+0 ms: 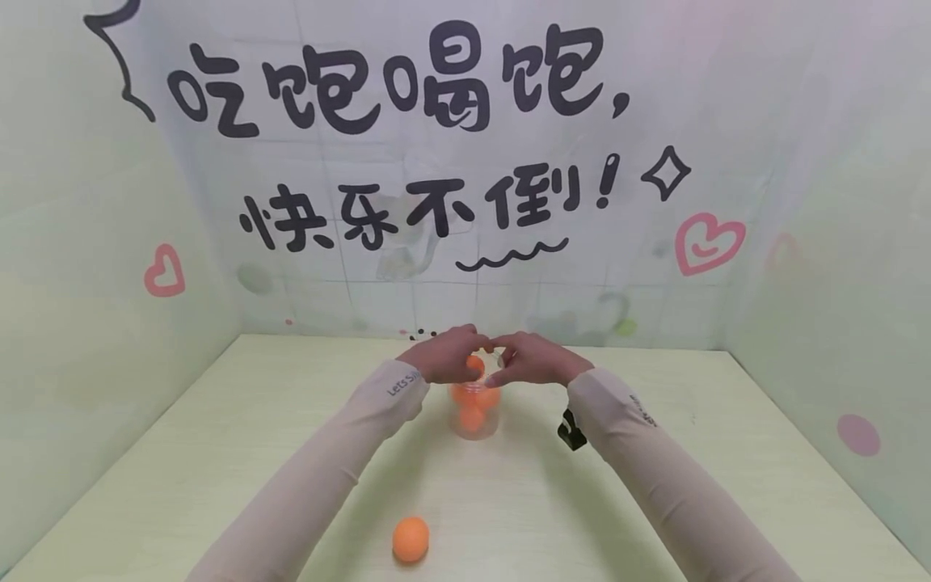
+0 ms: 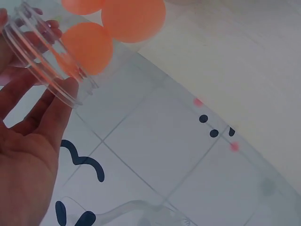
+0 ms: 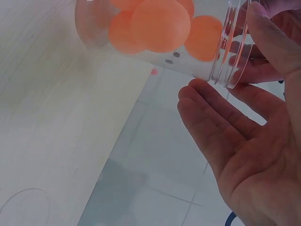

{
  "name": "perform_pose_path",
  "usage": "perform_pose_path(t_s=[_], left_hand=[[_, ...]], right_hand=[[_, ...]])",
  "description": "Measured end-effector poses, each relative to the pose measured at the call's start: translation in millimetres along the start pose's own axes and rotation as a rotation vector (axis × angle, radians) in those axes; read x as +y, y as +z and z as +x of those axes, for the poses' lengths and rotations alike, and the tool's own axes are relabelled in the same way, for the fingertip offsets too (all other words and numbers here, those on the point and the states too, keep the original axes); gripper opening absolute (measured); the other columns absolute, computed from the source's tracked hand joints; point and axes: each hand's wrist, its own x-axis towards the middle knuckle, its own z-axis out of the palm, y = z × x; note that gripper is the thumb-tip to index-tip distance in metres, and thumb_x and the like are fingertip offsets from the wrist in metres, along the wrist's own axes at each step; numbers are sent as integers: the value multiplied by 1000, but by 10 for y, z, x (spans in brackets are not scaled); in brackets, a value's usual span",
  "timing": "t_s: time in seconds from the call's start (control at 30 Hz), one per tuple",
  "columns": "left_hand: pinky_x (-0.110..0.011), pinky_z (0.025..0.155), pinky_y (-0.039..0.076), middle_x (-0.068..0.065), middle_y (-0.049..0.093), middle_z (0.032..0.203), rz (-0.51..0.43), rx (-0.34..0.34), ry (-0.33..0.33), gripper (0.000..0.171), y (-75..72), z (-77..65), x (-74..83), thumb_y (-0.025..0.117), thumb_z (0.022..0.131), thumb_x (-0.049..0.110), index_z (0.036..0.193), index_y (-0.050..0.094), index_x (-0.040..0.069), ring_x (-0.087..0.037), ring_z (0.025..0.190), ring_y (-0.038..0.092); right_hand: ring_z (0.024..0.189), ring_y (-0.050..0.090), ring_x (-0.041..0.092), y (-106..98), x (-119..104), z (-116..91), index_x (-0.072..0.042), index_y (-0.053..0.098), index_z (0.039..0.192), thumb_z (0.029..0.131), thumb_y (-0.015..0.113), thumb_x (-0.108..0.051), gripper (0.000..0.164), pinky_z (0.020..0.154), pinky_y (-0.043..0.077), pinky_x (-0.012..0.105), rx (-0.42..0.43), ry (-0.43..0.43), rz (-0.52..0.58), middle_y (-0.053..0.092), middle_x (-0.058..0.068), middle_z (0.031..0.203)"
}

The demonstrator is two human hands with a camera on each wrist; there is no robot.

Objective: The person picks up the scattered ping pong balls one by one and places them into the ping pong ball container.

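A clear plastic jar with several orange balls inside stands upright towards the back of the table. Both hands meet around its mouth. With thumb and fingers, my left hand holds the left side of the clear rim. From the other side, my right hand grips the same rim, its thumb on the near edge and other fingers extended beside the neck. Whether a clear lid sits on the mouth, I cannot tell. One loose orange ball lies on the table nearer to me.
The pale table is bordered by a printed back wall and side walls with hearts and dots. A black object shows beneath the right sleeve by the wrist. Long light sleeves cover both arms.
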Motion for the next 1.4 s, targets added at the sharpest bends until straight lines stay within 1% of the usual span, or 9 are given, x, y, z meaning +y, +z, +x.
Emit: perform_pose_path(t_s=[0.1,0.2,0.33,0.6,0.83,0.97,1.13,1.23,1.4], left_hand=[[-31,78,47,-9,57,106,2,-8,-14,40,-10,-33,27,62,84,6,124,61,5,-19,86,52],[-33,83,47,-9,57,109,5,-13,-35,40,4,-32,28,63,85,7,125,61,7,-20,89,52],[-32,82,47,-8,58,109,10,-9,-46,39,16,-33,23,64,85,7,125,61,8,-18,88,52],[-31,80,47,-9,58,110,6,-9,-32,39,-6,-69,24,64,85,6,124,61,9,-18,87,51],[-33,84,48,-9,59,109,23,18,19,37,-18,-59,-19,64,86,9,123,62,9,-19,91,54],[-36,85,49,-11,60,111,20,21,12,36,-62,-76,-43,65,87,10,123,62,9,-21,92,55],[-35,84,50,-9,59,110,59,33,-14,33,-146,-148,-64,65,88,13,120,62,10,-19,91,56],[-35,83,50,-9,59,110,83,35,-22,32,-200,-200,-80,64,88,13,119,62,9,-20,90,56],[-35,83,49,-11,59,110,97,39,-32,31,-234,-259,-129,63,88,13,119,62,8,-21,90,55]], right_hand=[[72,59,12,13,3,2,-9,53,133,80,75,-35,63,70,48,27,-1,4,1,66,3,84],[71,59,13,21,-6,6,-9,53,133,80,75,-34,63,70,49,27,-2,2,5,66,4,84],[71,59,14,28,-25,6,-9,53,132,80,76,-34,62,70,48,27,-2,0,7,65,4,84],[74,60,16,39,-45,4,-10,54,131,80,75,-34,60,71,49,28,-7,-1,7,65,5,88],[74,59,14,43,-27,4,-9,50,136,81,75,-33,66,72,49,28,-8,15,8,65,5,88],[78,61,15,37,-21,10,-8,47,139,81,75,-33,70,76,50,30,-3,20,0,66,6,92],[85,61,16,34,-27,17,-6,46,140,81,75,-32,71,81,51,33,-6,41,6,66,8,97],[85,61,16,34,-22,26,-7,47,140,81,75,-33,70,81,51,33,-4,39,11,67,7,96],[84,61,16,28,-12,29,-7,47,139,80,75,-34,71,81,51,32,2,39,2,67,6,95]])
